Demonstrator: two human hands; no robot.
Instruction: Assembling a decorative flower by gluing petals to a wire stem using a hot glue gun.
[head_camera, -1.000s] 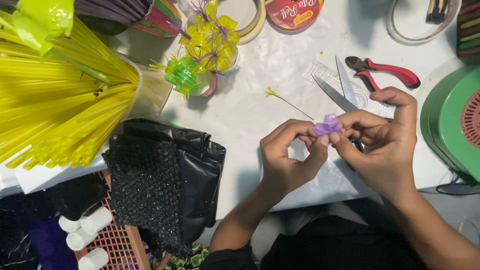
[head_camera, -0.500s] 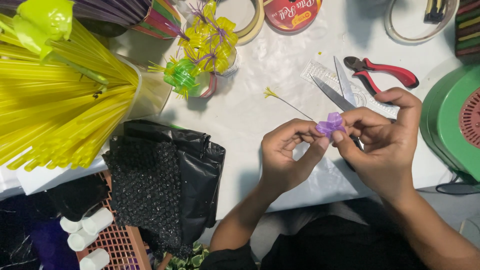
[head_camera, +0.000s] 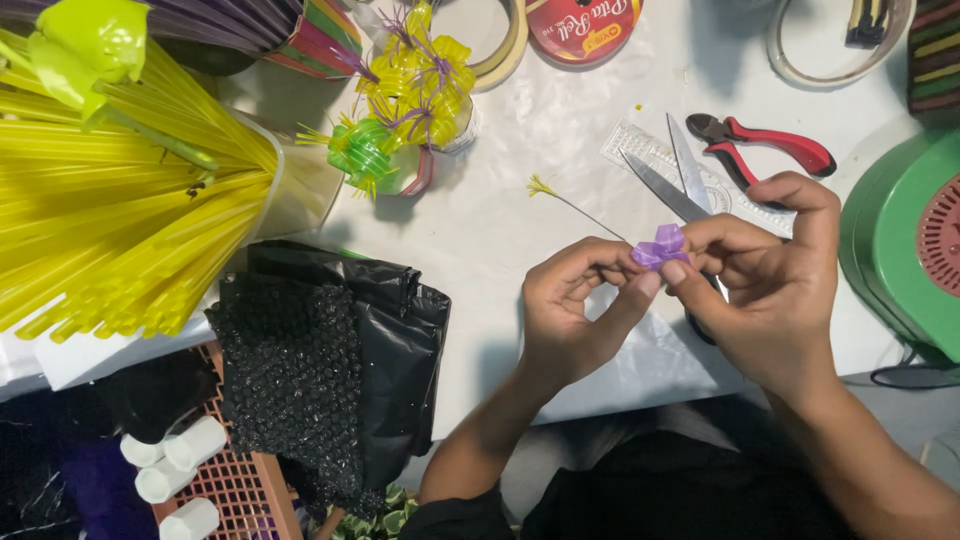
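both hands meet above the near edge of the white worktop (head_camera: 520, 190). the left hand (head_camera: 570, 310) and the right hand (head_camera: 770, 290) pinch between thumb and forefinger tips a small purple flower of looped plastic strips (head_camera: 660, 247), held clear of the surface, just in front of the open scissors with silver blades (head_camera: 675, 180). fingers of both hands are drawn narrow around the flower; the right forefinger arches above it.

compared with the earlier views, the flower sits slightly higher and further right, and the left fingertips have closed in nearer to its base; the loops appear a little more gathered. judged from this, the shaping of the piece is in progress, not finished.

surroundings: a thin wire stem with a yellow tufted tip (head_camera: 565, 200) lies on the worktop near the left hand. red-handled pliers (head_camera: 775, 145) rest beside the scissors, over a clear plastic ruler (head_camera: 645, 150). finished yellow and green looped flowers (head_camera: 410, 90) stand in a small container at upper centre. a large bundle of yellow drinking straws (head_camera: 110, 210) fills the left side. a black plastic bag (head_camera: 340, 350) lies below it.

packages and labels: a round red-labelled reel of tape (head_camera: 585, 25) sits at the top edge, its print too partial to describe; a green round appliance (head_camera: 910, 250) occupies the right margin.
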